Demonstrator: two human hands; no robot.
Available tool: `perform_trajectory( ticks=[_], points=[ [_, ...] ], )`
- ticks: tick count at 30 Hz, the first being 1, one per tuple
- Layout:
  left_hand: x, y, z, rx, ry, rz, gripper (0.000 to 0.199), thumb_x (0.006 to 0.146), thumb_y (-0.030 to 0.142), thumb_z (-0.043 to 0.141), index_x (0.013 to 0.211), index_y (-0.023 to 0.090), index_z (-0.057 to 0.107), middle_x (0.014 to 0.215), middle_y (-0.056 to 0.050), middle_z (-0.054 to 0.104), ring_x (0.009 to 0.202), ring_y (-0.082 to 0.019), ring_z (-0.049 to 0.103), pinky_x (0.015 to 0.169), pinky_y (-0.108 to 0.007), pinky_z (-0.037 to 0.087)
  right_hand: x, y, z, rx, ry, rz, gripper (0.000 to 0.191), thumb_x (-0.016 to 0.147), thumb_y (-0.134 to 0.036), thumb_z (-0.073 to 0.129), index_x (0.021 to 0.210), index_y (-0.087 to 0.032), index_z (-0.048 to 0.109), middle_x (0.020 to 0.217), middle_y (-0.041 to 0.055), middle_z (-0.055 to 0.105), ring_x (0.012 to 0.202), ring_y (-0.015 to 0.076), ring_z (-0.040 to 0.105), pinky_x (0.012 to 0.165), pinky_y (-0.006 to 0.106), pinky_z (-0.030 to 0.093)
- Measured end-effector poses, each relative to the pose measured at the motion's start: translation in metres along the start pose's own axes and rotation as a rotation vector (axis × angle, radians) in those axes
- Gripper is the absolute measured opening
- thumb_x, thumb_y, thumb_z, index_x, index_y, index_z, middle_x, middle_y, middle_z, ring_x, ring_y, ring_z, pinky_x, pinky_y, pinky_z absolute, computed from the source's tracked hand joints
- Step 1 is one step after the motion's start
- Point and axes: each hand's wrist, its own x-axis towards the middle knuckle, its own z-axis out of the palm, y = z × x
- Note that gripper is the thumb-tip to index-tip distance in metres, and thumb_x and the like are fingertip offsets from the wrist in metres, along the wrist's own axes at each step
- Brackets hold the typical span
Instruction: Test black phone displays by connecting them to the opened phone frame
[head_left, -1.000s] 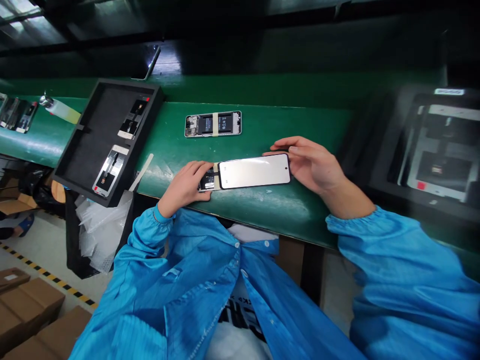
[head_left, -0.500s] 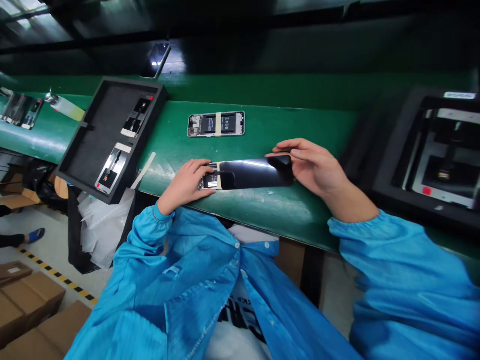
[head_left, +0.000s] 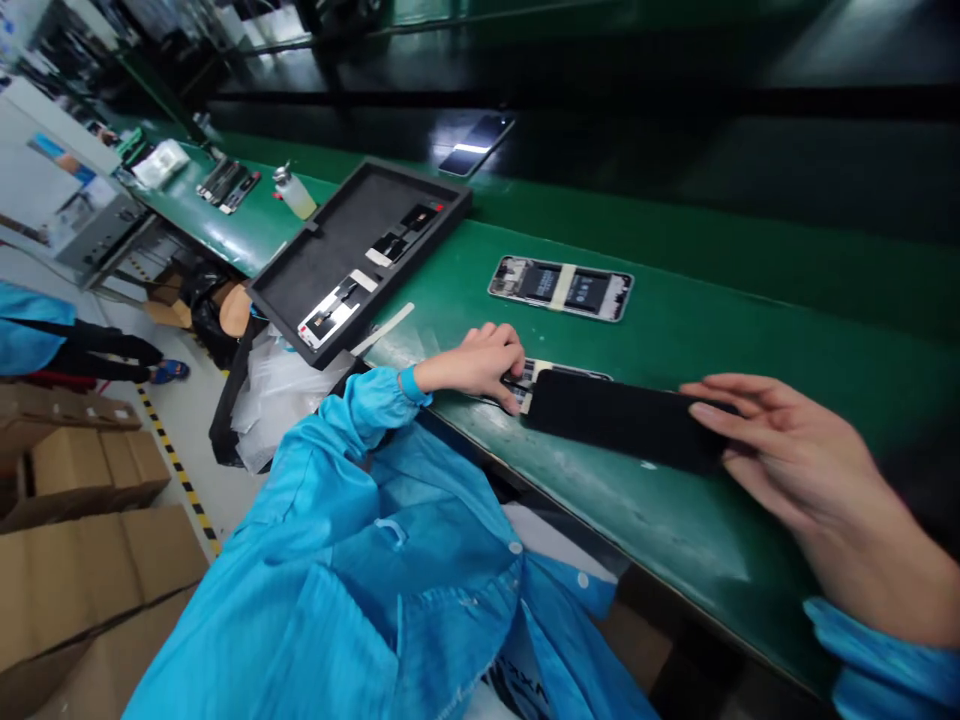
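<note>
My right hand [head_left: 757,430] is closed on the right end of a black phone screen [head_left: 622,415], held tilted over the bench. The screen's left end lies at an opened phone body [head_left: 540,370], most of which it covers. My left hand [head_left: 491,365] has its fingers closed on the left end of that body. Behind them a second opened phone [head_left: 562,287] lies flat, its battery crossed by a cream strip of tape.
A black foam tray [head_left: 292,275] with screen parts sits to the left on the green bench [head_left: 450,270]. Beyond it stand a bottle [head_left: 294,195] and more phone parts [head_left: 227,183]. A dark phone [head_left: 478,145] lies at the back. A person's legs [head_left: 97,345] show far left.
The view has swung left, so bench things appear farther right. The screen now looks matt black and tilted, its right end farther from the phone body. Both hands keep their hold.
</note>
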Motion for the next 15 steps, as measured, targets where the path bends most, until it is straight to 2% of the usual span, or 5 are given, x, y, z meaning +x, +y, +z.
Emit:
perform_trajectory(
  ticks=[3, 7, 11, 13, 15],
  points=[
    [0.007, -0.007, -0.01, 0.003, -0.056, 0.022, 0.043, 0.077, 0.049, 0.089, 0.095, 0.017, 0.067, 0.129, -0.013, 0.057, 0.12, -0.034, 0.05, 0.099, -0.039, 0.036, -0.007, -0.009, 0.005, -0.028, 0.08, 0.001, 0.049, 0.035, -0.04, 0.096, 0.074, -0.037, 0.068, 0.117, 0.0142, 0.068, 0.133, 0.0422, 0.056, 0.098, 0.062, 0.053],
    [0.013, -0.023, -0.029, -0.053, -0.186, 0.158, 0.034, 0.072, 0.043, 0.089, 0.087, 0.02, 0.07, 0.125, -0.008, 0.059, 0.119, -0.031, 0.05, 0.1, -0.038, 0.034, -0.01, -0.015, 0.009, -0.072, 0.088, 0.007, 0.05, 0.029, -0.04, 0.097, 0.071, -0.036, 0.068, 0.115, 0.0148, 0.068, 0.123, 0.0427, 0.058, 0.085, 0.06, 0.055],
    [0.022, -0.034, -0.043, -0.086, -0.346, 0.215, 0.029, 0.067, 0.044, 0.09, 0.079, 0.022, 0.075, 0.121, -0.005, 0.06, 0.119, -0.03, 0.049, 0.102, -0.04, 0.033, -0.009, -0.018, 0.012, -0.061, 0.119, 0.019, 0.045, 0.025, -0.026, 0.087, 0.067, -0.03, 0.071, 0.104, 0.0108, 0.069, 0.105, 0.0314, 0.061, 0.056, 0.034, 0.051],
    [0.024, -0.034, -0.046, -0.067, -0.393, 0.219, 0.025, 0.067, 0.04, 0.089, 0.075, 0.022, 0.075, 0.12, -0.005, 0.06, 0.12, -0.031, 0.047, 0.103, -0.041, 0.031, -0.01, -0.02, 0.015, -0.023, 0.131, 0.022, 0.044, 0.024, -0.018, 0.081, 0.066, -0.026, 0.071, 0.1, 0.0083, 0.068, 0.102, 0.0248, 0.059, 0.054, 0.022, 0.049],
    [0.023, -0.031, -0.044, -0.059, -0.379, 0.228, 0.02, 0.068, 0.035, 0.088, 0.079, 0.022, 0.076, 0.122, -0.005, 0.06, 0.122, -0.031, 0.047, 0.104, -0.041, 0.03, -0.012, -0.024, 0.018, 0.02, 0.146, 0.038, 0.043, 0.023, -0.012, 0.077, 0.064, -0.023, 0.071, 0.097, 0.0068, 0.067, 0.1, 0.0205, 0.058, 0.055, 0.014, 0.048]
  ],
)
